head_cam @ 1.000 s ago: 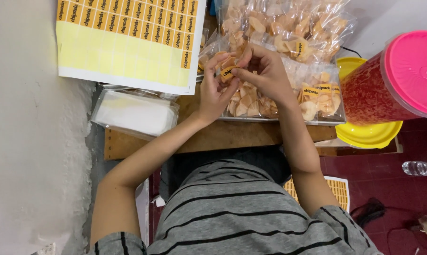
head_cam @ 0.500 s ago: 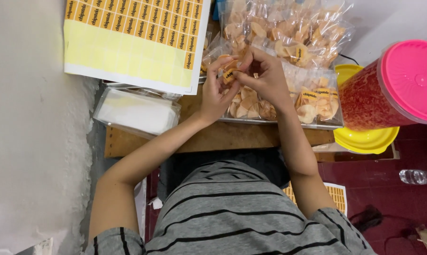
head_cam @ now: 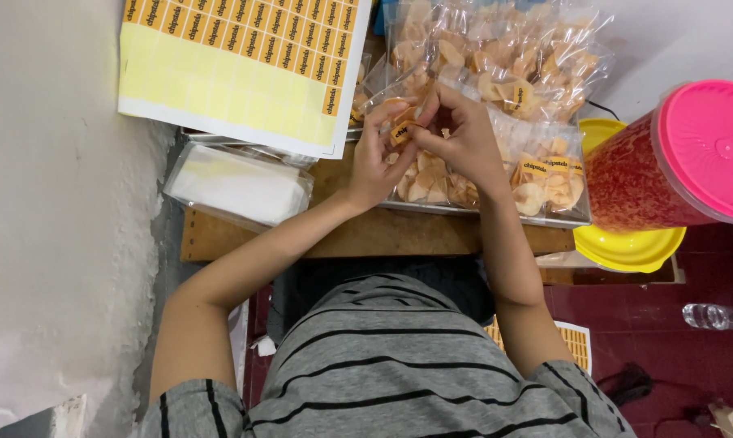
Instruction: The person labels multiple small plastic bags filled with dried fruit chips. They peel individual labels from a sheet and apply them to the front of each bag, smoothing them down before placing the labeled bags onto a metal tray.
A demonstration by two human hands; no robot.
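Head view, looking straight down: a small orange sticker is being pinched between both hands above a clear bag of chips, which is lying on a metal tray at the far side of the wooden bench. The left hand is closing its fingers together on the sticker's left edge, while the right hand is curling its fingers onto the same sticker from the right, so that both hands are touching at the fingertips. More clear bags of chips, several already bearing orange stickers, are piling up beyond and to the right of the hands. A sheet of orange and yellow stickers is lying to the left of the bags, partly peeled, its lower part showing blank yellow backing. A clear packet of white material is resting just below that sheet, at the bench's left end beside the white wall. A red-filled jar with a pink lid is standing to the right of the tray, over a yellow lid or plate. The person's grey striped shirt is filling the lower middle, and a plastic bottle is lying on the red floor at right
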